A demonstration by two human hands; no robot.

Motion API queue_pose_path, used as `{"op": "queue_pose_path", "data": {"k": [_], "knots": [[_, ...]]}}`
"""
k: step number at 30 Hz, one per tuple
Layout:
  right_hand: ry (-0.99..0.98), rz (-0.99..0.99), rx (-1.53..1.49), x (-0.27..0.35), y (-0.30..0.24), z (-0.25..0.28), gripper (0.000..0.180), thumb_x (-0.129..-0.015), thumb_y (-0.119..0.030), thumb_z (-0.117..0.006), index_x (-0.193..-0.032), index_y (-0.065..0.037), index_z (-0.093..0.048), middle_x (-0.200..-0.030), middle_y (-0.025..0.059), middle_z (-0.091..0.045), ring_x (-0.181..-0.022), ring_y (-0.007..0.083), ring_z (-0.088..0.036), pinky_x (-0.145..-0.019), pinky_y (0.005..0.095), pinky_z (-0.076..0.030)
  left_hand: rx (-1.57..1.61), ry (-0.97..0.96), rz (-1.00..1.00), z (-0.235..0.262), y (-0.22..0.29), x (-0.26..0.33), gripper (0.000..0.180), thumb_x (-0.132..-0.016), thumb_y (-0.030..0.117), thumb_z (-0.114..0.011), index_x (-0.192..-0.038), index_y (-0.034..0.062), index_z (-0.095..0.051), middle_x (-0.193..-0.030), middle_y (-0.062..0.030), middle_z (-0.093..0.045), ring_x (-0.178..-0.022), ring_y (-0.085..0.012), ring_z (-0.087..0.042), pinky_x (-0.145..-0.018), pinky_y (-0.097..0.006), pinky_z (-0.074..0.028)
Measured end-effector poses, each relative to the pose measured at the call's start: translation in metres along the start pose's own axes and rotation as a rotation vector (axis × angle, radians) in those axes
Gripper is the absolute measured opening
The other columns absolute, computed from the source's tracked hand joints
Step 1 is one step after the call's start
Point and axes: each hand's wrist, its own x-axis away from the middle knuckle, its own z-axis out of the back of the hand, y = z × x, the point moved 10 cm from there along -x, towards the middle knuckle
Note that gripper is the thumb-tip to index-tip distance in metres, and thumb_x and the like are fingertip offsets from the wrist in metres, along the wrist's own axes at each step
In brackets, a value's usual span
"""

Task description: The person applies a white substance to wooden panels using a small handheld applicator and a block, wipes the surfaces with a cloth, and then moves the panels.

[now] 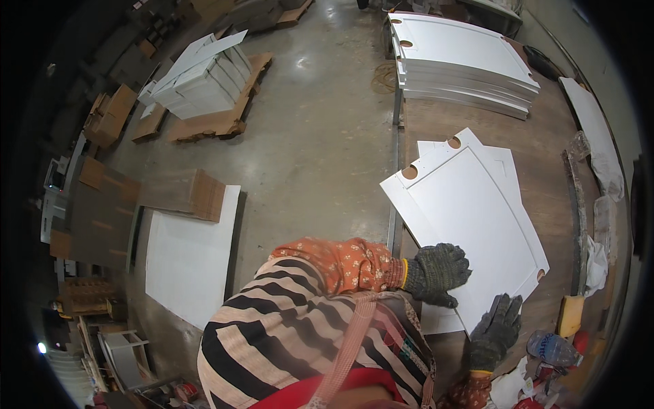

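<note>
A white panel (480, 211) with a raised border and round cut-outs lies at an angle on the brown worktable, over another white panel (503, 160) turned differently. Both my hands wear dark grey knit gloves. My left hand (439, 275) rests across the top panel's left edge, with its fingers stretched over the white face and the thumb apart. At the near corner, my right hand (496, 332) lies along the lower edge, fingers extended onto the surface. Neither hand is wrapped round anything. The palms are hidden.
A stack of white panels (466, 75) stands at the table's far end. Near my right hand lie a plastic bottle (553, 347) and a yellow block (571, 315). On the left are a white board (184, 266) with brown boards (184, 192) on it, and a bundle of white pieces (201, 78) on cardboard.
</note>
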Motion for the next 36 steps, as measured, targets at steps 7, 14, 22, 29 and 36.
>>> {"op": "queue_pose_path", "data": {"k": [7,14,22,29,36], "knots": [[0.136,-0.436,0.104,-0.072,0.116,-0.041,0.046,-0.09,-0.025,-0.052,-0.133,-0.013,-0.047,-0.139,0.02,-0.044,-0.113,0.0376,-0.054,-0.092,0.0481,-0.045,-0.064,0.008,-0.051,0.004,0.011,-0.001,0.065,-0.075,0.059,-0.054,-0.098,-0.0013,-0.062,-0.086,-0.0136,-0.059,-0.082,-0.0298,-0.055,-0.07,-0.044,-0.046],[0.36,0.003,-0.13,-0.022,0.037,-0.009,0.04,-0.084,-0.018,-0.058,-0.122,-0.006,-0.054,-0.117,0.016,-0.058,-0.11,0.0324,-0.054,-0.095,0.0413,-0.042,-0.077,0.259,-0.206,0.014,-0.051,-0.011,0.019,-0.084,0.026,-0.06,-0.081,0.0076,-0.062,-0.075,-0.0078,-0.057,-0.073,-0.0267,-0.055,-0.068,-0.043,-0.046],[-0.094,0.011,-0.437,0.029,-0.071,0.041,0.044,-0.081,-0.021,-0.059,-0.124,-0.01,-0.058,-0.133,0.0171,-0.051,-0.129,0.0312,-0.044,-0.102,0.0474,-0.037,-0.212,0.53,0.206,0.029,-0.032,0.015,0.026,-0.079,0.02,-0.058,-0.105,0.0131,-0.06,-0.1,-0.0036,-0.063,-0.099,-0.0251,-0.055,-0.098,-0.054,-0.028],[0.222,-0.125,0.038,-0.015,0.019,0.012,0.043,-0.081,-0.017,-0.058,-0.123,-0.012,-0.056,-0.128,0.014,-0.053,-0.102,0.0294,-0.059,-0.09,0.0411,-0.047,-0.165,0.435,0.211,0.024,-0.019,-0.002,0.021,-0.078,0.019,-0.06,-0.098,0.0127,-0.059,-0.103,-0.0055,-0.06,-0.103,-0.0254,-0.053,-0.098,-0.053,-0.026],[-0.046,0.087,-0.16,0.004,-0.058,0.004,0.047,-0.084,-0.019,-0.055,-0.13,-0.013,-0.053,-0.139,0.0114,-0.047,-0.117,0.023,-0.054,-0.099,0.0412,-0.042,-0.15,0.478,0.233,0.022,-0.025,0.007,0.023,-0.078,0.018,-0.058,-0.101,0.0122,-0.061,-0.103,-0.0065,-0.061,-0.101,-0.0252,-0.055,-0.098,-0.051,-0.028]]}}
